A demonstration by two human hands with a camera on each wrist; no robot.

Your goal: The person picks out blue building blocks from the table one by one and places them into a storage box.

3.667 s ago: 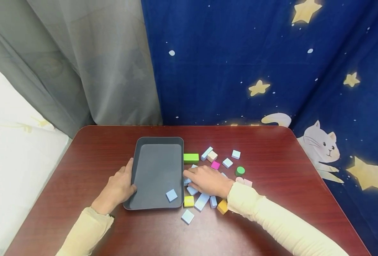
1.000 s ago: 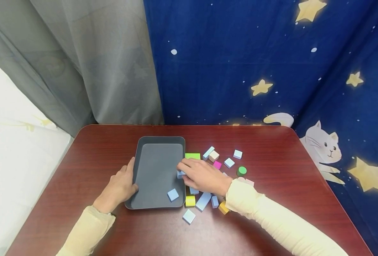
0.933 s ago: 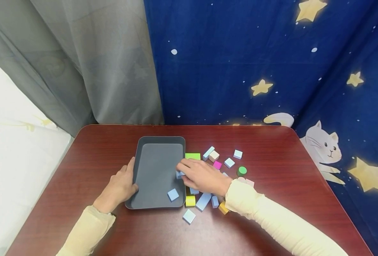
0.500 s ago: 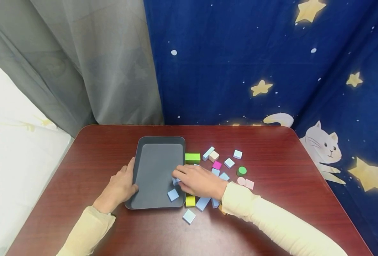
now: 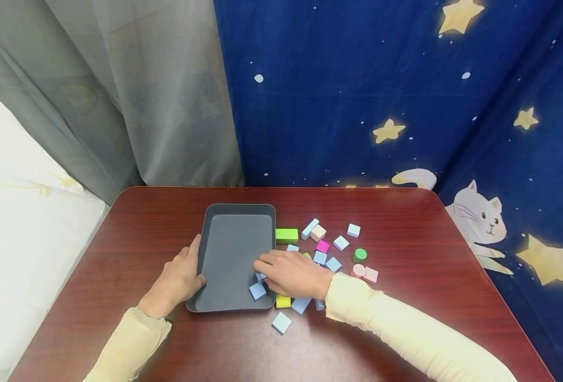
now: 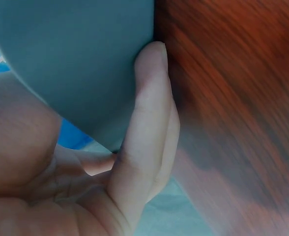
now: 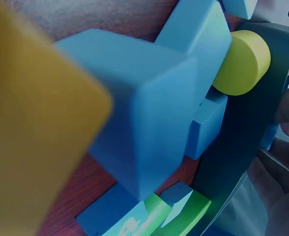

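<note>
A dark grey tray [image 5: 236, 254] lies on the table, one blue block [image 5: 257, 291] resting inside near its right front corner. My left hand [image 5: 176, 277] grips the tray's left wall, thumb over the rim and fingers along the outer side, as the left wrist view shows. Reaching over the right wall, my right hand [image 5: 293, 273] pinches a second blue block [image 5: 260, 276] low inside the tray, just behind the first. In the right wrist view a sliver of that held block [image 7: 270, 136] shows between the fingers; the fingers cover most of it.
Beside the tray's right wall lie a green block [image 5: 287, 236], a yellow cylinder [image 5: 283, 302] and several blue blocks, partly under my right hand. Farther right are a magenta block [image 5: 322, 246], a green cylinder [image 5: 360, 255] and pink pieces [image 5: 370, 275]. A pale blue block [image 5: 281, 322] sits nearest the front.
My right hand has carried a blue block from the pile over the tray's right wall, then forward toward the block lying inside. The left hand keeps its grip on the tray.
</note>
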